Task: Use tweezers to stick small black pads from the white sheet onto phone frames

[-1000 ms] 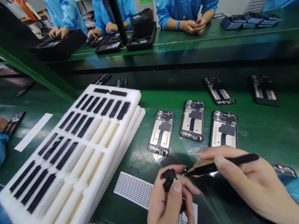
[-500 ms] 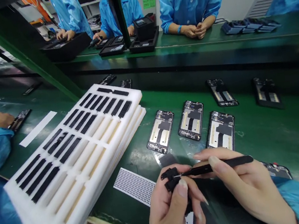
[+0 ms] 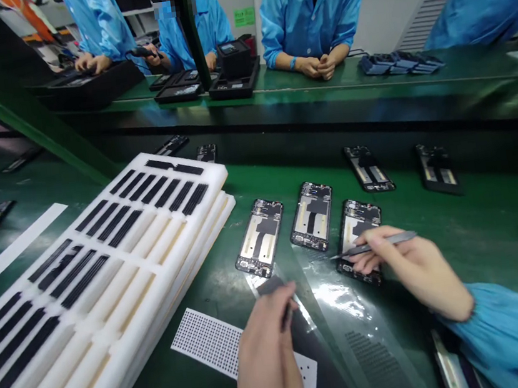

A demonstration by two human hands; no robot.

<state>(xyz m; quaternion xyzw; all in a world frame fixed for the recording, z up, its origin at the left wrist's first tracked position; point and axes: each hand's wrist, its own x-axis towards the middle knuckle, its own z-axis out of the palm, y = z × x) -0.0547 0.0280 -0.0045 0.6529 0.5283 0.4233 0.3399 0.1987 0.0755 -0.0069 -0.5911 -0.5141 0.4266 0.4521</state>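
My right hand (image 3: 412, 269) is closed on a pair of dark tweezers (image 3: 387, 241), whose tip is at a clear plastic film (image 3: 324, 280) just left of an opened phone (image 3: 358, 213). The fingers partly cover that phone. My left hand (image 3: 264, 357) is closed, back upward, on a small black part (image 3: 286, 318) that shows only in a sliver. Beneath this hand lies a white sheet with rows of small black dots (image 3: 208, 339). Two more opened phones, one at the left (image 3: 260, 238) and one in the middle (image 3: 313, 216), lie farther back.
At my left is a stack of white foam trays (image 3: 153, 257) with black strip-like parts in many slots. Farther back on the green bench are more opened phones (image 3: 369, 168). Several co-workers in blue coats (image 3: 313, 17) are across a raised shelf.
My right hand has carried the tweezers away from the black part to the film on the right. My left hand has turned over and lowered, still around the part. The view has shifted right.
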